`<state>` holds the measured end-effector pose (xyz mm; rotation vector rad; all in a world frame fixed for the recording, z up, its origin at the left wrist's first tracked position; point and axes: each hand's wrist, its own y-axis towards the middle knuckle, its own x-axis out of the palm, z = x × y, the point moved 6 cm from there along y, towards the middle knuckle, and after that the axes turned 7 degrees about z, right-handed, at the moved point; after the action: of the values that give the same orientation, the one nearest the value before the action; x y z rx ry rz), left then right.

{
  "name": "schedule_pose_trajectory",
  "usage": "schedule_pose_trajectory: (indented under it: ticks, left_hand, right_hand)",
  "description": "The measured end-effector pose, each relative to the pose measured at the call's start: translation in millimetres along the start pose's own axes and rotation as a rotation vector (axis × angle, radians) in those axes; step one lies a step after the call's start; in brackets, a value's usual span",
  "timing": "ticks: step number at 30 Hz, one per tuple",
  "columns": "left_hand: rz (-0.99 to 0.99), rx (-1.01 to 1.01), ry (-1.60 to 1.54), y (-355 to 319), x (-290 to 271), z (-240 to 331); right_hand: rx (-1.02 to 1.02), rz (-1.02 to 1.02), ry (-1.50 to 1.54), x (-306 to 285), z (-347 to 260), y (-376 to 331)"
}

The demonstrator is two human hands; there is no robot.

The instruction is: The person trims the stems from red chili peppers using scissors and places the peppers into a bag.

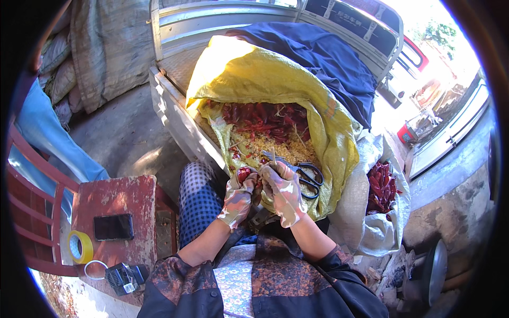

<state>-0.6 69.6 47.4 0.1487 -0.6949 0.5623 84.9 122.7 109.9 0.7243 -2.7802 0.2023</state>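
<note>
The left hand (pixel 237 201) and the right hand (pixel 283 192), both in camouflage-patterned gloves, work close together in front of the body; the left curls its fingers around a red chilli (pixel 244 173), which shows at its fingertips; the right has its fingers drawn in just beside it, though whether it pinches anything I cannot tell; a pair of scissors (pixel 299 168) with dark handles lies just beyond and to the right of the right hand; under and ahead of both hands gapes a yellow woven sack (pixel 254 69), its mouth folded back; inside it, just beyond the fingers, spread pale yellow bits (pixel 281 148), and farther off lies a heap of dried red chillies (pixel 260 116); to the right of the right hand stands a white sack (pixel 379 233) with more chillies (pixel 380 188) in its mouth; beyond the yellow sack, dark blue cloth (pixel 318 50) drapes in a metal cart bed (pixel 183 119); well to the left of the left hand, a worn red chair (pixel 143 212) bears a black phone (pixel 113 227), a roll of yellow tape (pixel 85 247) and a small dark device (pixel 126 278).
</note>
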Motion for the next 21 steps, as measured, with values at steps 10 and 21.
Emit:
schedule_pose_trajectory:
  ticks: [10, 21]
  left_hand:
    - [0.193, -0.036, 0.024, -1, -3, 2]
    - [-0.017, -0.197, -0.29, -7, 3, -10]
  right_hand:
    - [0.384, -0.041, 0.412, -4, 26, 8]
    - [-0.456, -0.086, -0.373, 7, -14, -1]
